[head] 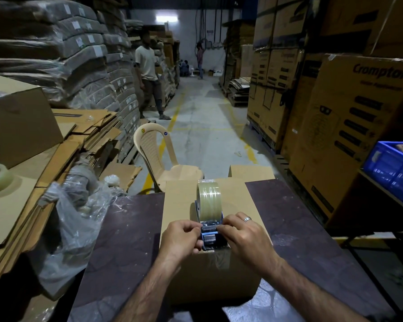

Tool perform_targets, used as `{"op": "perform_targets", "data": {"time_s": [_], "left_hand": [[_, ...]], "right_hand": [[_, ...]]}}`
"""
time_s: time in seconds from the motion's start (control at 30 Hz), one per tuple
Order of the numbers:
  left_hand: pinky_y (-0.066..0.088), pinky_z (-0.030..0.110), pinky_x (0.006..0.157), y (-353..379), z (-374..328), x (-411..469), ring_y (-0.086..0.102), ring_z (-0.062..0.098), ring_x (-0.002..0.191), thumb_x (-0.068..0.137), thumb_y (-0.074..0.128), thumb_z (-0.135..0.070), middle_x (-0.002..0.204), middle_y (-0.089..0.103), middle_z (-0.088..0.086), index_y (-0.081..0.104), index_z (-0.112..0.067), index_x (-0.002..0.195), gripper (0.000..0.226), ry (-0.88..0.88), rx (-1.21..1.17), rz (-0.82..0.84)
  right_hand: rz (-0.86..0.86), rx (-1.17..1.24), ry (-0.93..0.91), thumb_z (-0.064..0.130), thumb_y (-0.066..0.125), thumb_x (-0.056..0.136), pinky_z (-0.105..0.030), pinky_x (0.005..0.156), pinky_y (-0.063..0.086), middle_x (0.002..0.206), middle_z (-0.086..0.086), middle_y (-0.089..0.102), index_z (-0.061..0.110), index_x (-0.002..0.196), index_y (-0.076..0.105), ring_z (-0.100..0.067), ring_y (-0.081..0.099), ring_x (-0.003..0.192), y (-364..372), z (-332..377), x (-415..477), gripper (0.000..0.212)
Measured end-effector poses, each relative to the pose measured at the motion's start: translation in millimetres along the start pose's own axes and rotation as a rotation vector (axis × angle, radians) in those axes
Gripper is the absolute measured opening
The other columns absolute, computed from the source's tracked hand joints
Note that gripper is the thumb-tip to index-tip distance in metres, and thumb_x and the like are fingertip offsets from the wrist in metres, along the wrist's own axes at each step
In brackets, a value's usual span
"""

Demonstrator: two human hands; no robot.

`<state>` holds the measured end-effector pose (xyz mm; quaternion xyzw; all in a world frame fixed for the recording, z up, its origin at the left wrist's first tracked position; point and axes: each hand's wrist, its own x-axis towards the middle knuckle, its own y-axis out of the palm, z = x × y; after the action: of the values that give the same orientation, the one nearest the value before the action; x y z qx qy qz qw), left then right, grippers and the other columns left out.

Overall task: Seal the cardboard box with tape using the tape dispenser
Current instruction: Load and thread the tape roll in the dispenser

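Pinching tape (208,194) with curled fingers of left hand (182,238) and right hand (244,235) at the tape dispenser (210,240) resting on the cardboard box (179,205), near centre; apparently just starting, leaving the top seam untaped.

Scene dim overall, lit chiefly by a glaring wall lamp (166,18) at the far end of the aisle, with deep shadow at the lower corners, faint sheen on the tabletop (312,228), and wide-angle bowing at the frame edges.
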<state>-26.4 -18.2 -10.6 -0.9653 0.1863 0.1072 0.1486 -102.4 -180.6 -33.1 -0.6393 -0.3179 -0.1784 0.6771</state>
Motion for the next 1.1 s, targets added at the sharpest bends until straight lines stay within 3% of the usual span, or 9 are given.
{"op": "perform_targets", "data": {"time_s": [0.2, 0.47, 0.57, 0.7, 0.83, 1.0, 1.1], "left_hand": [[0.053, 0.024, 0.058, 1.0, -3.0, -1.8, 0.058, 0.010, 0.060, 0.096, 0.055, -0.019, 0.067, 0.064, 0.005, 0.069, -0.015, 0.091, 0.015, -0.042, -0.057, 0.081], [0.049, 0.021, 0.048, -2.2, -6.8, -7.8, 0.058, 0.010, 0.055, 0.090, 0.064, -0.011, 0.066, 0.064, 0.007, 0.068, -0.008, 0.093, 0.005, -0.051, -0.175, 0.054], [0.049, 0.021, 0.047, -4.3, -6.6, -9.2, 0.061, 0.009, 0.055, 0.087, 0.065, -0.003, 0.072, 0.066, 0.008, 0.063, -0.010, 0.095, 0.011, 0.000, -0.172, -0.010], [0.051, 0.025, 0.051, -5.7, -4.3, -10.1, 0.065, 0.012, 0.061, 0.087, 0.066, -0.004, 0.075, 0.069, 0.006, 0.065, -0.012, 0.090, 0.009, 0.085, -0.045, -0.068], [0.052, 0.023, 0.053, -2.6, -2.7, -6.1, 0.066, 0.011, 0.063, 0.089, 0.064, -0.008, 0.079, 0.071, 0.003, 0.068, -0.015, 0.093, 0.009, 0.096, 0.031, -0.074], [0.045, 0.019, 0.047, 2.0, -8.7, -5.1, 0.052, 0.011, 0.054, 0.099, 0.048, -0.012, 0.068, 0.058, 0.005, 0.066, -0.012, 0.102, 0.019, -0.027, 0.026, 0.081], [0.036, 0.018, 0.038, -3.2, -18.1, -5.7, 0.045, 0.009, 0.044, 0.102, 0.039, -0.019, 0.057, 0.049, 0.000, 0.060, -0.012, 0.079, 0.032, -0.125, 0.014, 0.219]], "right_hand": [[-0.010, -0.020, -0.078, 0.014, 0.051, 0.087, -0.026, 0.050, 0.049, 0.084, -0.004, 0.067, 0.008, 0.086, 0.072, -0.018, 0.058, 0.070, 0.8, -1.0, -0.2, 0.022], [0.111, 0.006, -0.038, 0.016, 0.052, 0.085, -0.027, 0.055, 0.047, 0.091, -0.005, 0.061, 0.010, 0.092, 0.063, -0.018, 0.053, 0.077, -0.3, -0.5, 0.2, 0.015], [0.133, 0.053, 0.033, 0.014, 0.062, 0.082, -0.026, 0.053, 0.047, 0.089, -0.004, 0.059, 0.011, 0.089, 0.060, -0.017, 0.052, 0.075, -1.0, 1.4, -0.3, 0.008], [0.100, 0.119, 0.172, 0.022, 0.051, 0.087, -0.018, 0.055, 0.043, 0.089, -0.002, 0.060, 0.011, 0.088, 0.063, -0.014, 0.054, 0.074, -4.3, 4.8, 0.3, 0.017], [0.078, 0.228, 0.336, 0.015, 0.069, 0.081, -0.016, 0.061, 0.043, 0.090, 0.000, 0.058, 0.012, 0.100, 0.067, -0.010, 0.050, 0.076, -3.7, 6.1, -0.2, 0.020], [0.121, 0.337, 0.363, 0.014, 0.064, 0.084, -0.025, 0.062, 0.055, 0.090, 0.002, 0.057, 0.013, 0.107, 0.068, -0.011, 0.055, 0.074, -3.2, 7.3, -2.2, 0.023], [0.094, 0.360, 0.389, 0.012, 0.066, 0.084, -0.026, 0.067, 0.057, 0.092, 0.002, 0.057, 0.011, 0.107, 0.068, -0.009, 0.057, 0.076, -2.1, 7.7, -2.9, 0.023]]}}
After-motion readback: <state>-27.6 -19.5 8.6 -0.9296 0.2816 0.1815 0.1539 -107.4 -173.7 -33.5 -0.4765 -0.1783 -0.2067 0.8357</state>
